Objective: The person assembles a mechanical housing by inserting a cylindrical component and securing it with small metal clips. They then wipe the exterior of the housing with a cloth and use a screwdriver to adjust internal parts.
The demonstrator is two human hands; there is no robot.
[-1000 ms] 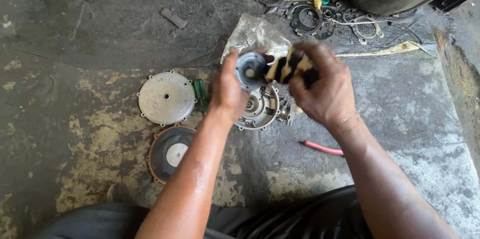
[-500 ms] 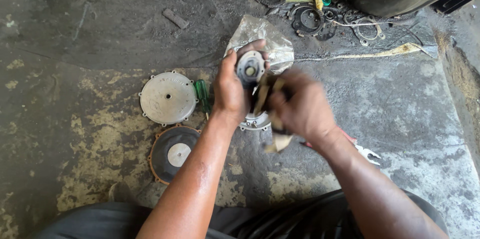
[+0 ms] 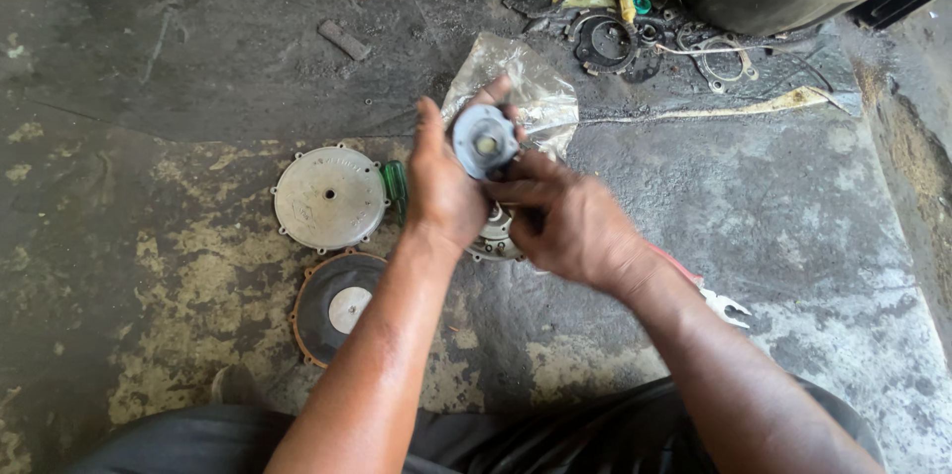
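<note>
Stained concrete floor [image 3: 773,236], metal cover [image 3: 329,197]

A crumpled clear plastic bag [image 3: 526,87] lies on the floor at twelve o'clock from the hands. No labels, signs or screens show.

Left of your left hand [image 3: 441,191]: cover [image 3: 329,197], on floor [image 3: 793,236].
Nearer you: diaphragm [image 3: 335,305].
Behind hands: bag [image 3: 531,87].
Far right: rings [image 3: 605,43].

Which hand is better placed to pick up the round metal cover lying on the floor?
Probably the left hand: the round metal cover lies just beside it, though it holds a small round part. The right hand is farther.
</note>
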